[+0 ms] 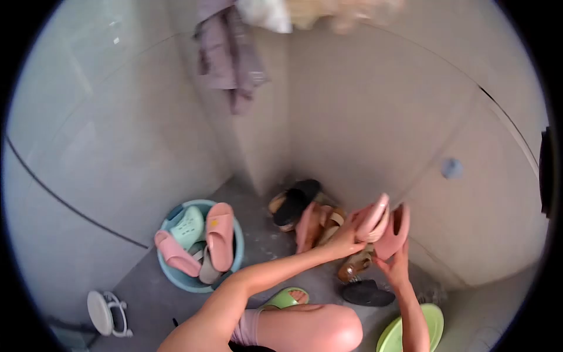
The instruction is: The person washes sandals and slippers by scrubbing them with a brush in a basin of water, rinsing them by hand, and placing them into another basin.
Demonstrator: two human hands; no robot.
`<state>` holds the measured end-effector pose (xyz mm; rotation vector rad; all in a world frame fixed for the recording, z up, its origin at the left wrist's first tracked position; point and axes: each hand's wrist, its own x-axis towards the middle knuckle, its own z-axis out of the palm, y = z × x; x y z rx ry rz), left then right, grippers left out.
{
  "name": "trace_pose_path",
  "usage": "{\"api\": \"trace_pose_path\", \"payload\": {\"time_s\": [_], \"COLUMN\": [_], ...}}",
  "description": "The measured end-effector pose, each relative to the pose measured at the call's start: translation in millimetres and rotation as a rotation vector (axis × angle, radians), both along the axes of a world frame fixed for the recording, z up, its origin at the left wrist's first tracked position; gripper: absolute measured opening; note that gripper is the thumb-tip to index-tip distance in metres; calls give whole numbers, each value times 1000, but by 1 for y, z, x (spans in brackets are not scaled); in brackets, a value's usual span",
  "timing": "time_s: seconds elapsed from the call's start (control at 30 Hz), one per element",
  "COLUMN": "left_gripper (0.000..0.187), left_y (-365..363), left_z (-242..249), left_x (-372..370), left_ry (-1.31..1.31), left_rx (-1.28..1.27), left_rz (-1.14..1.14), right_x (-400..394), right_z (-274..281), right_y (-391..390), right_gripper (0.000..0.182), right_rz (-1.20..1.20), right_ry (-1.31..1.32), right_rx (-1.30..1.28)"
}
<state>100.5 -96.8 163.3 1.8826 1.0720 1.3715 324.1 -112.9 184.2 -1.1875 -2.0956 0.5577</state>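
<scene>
At the right of centre, my left hand [343, 242] grips a pink slipper [375, 220]. Close beside it, my right hand [396, 267] is wrapped round the lower end of another pink slipper [394, 236]. Both slippers are raised above the floor, near the wall. Below and behind my hands lie a brown sandal [354, 265] and a black shoe [368, 293]. To the left of my left hand, reddish-pink footwear [309, 227] and a dark shoe [290, 208] stand by the wall.
A blue basin [237, 249] at the left holds pink, mint and grey footwear. A white stool-like object [101, 314] is at lower left, a green basin [434, 322] at lower right. My foot wears a green slipper [282, 299]. Clothes [231, 58] hang above.
</scene>
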Motion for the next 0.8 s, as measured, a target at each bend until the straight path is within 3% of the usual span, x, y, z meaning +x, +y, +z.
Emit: {"api": "trace_pose_path", "payload": {"time_s": [0.03, 0.07, 0.17, 0.2, 0.23, 0.27, 0.33, 0.37, 0.4, 0.47, 0.5, 0.53, 0.57, 0.63, 0.67, 0.7, 0.77, 0.8], "left_gripper": [86, 83, 79, 69, 70, 71, 78, 82, 79, 77, 77, 76, 76, 80, 80, 80, 77, 72], "left_y": [-29, -48, -94, -116, -132, -148, -189, -209, -223, -262, -267, -273, -277, -272, -268, -262, -236, -224], "left_z": [-11, 9, -3, -9, -26, -45, -33, -38, -38, -84, -86, -84, -80, -73, -70, -63, -38, -32], "left_x": [-74, -111, -196, -223, -249, -275, -306, -320, -324, -356, -358, -356, -351, -343, -342, -340, -327, -323], "left_ry": [308, 32, -61, -140, -244, -356, -454, -380, -464, -278, -285, -436, -586, -635, -267, 123, 258, 410], "left_rx": [126, -7, -83, -112, -130, -139, -269, -321, -377, -338, -351, -374, -396, -404, -383, -346, -318, -209], "left_rz": [177, 59, 208, 344, 463, 578, 801, 938, 1121, 1303, 1294, 1284, 1273, 1284, 1508, 1694, 1708, 1557], "right_x": [-47, -79, -172, -204, -220, -248, -302, -329, -350, -386, -403, -409, -418, -423, -423, -417, -400, -395], "right_z": [-30, -27, -35, -41, -39, -24, -32, -51, -48, -69, -90, -77, -95, -97, -104, -98, -78, -91], "right_y": [2, 5, 19, 17, 24, 24, 21, 17, 11, -7, -14, -21, -32, -39, -43, -40, -29, -25], "right_gripper": [78, 74, 76, 75, 74, 71, 66, 66, 67, 67, 65, 68, 72, 76, 67, 67, 54, 39], "right_rz": [113, 201, 489, 562, 649, 741, 745, 799, 827, 904, 932, 939, 953, 1005, 917, 911, 906, 842], "right_ry": [6, 9, 202, 292, 400, 297, 210, 272, 246, 294, 194, 126, 307, 471, 354, 351, 85, 270], "right_rx": [-139, -226, -501, -592, -714, -599, -743, -813, -850, -983, -908, -951, -980, -1077, -878, -879, -425, -498]}}
